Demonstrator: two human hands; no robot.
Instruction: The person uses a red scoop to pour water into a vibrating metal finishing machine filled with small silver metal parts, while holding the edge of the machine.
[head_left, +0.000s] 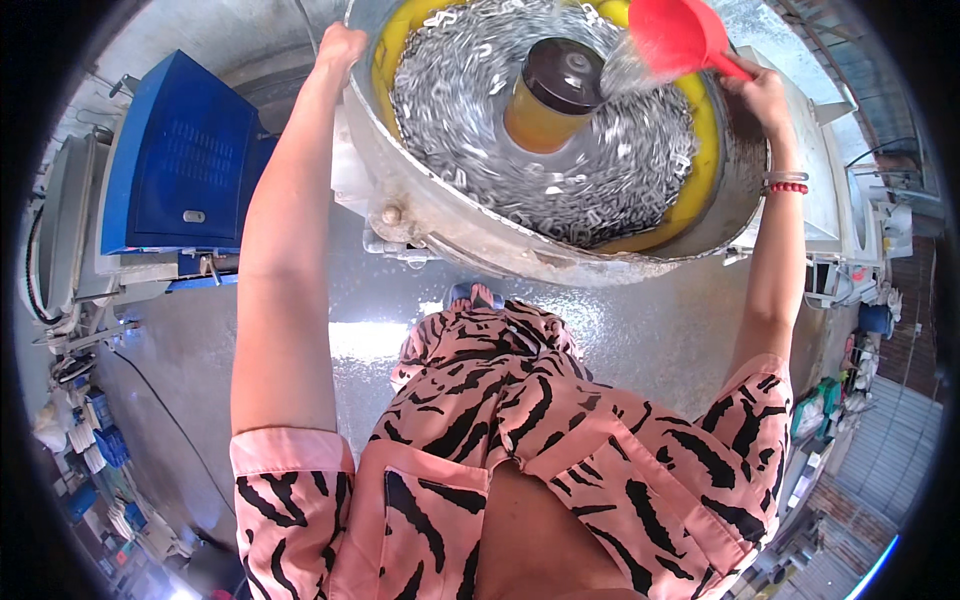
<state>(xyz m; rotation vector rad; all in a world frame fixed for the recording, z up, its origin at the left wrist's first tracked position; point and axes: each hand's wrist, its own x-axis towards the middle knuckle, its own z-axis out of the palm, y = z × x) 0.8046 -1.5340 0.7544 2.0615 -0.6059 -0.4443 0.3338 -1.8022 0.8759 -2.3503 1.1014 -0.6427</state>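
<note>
A large round vibratory tub [480,245] with a yellow lining fills the top of the view. Small silvery metal parts [460,130] swirl in it, blurred by motion, around a yellow centre post with a dark cap [562,78]. My right hand [762,97] grips the handle of a red plastic scoop [680,30], tilted over the right side of the tub. Water or clear liquid [632,68] spills from the scoop onto the parts beside the post. My left hand [343,46] is closed on the tub's left rim, its fingertips partly hidden.
Left of the tub stands a blue metal cabinet [180,160] with a small latch. A wet grey floor [640,330] lies below, with a thin dark cable [170,415] across its left part. Machines and assorted goods line both sides.
</note>
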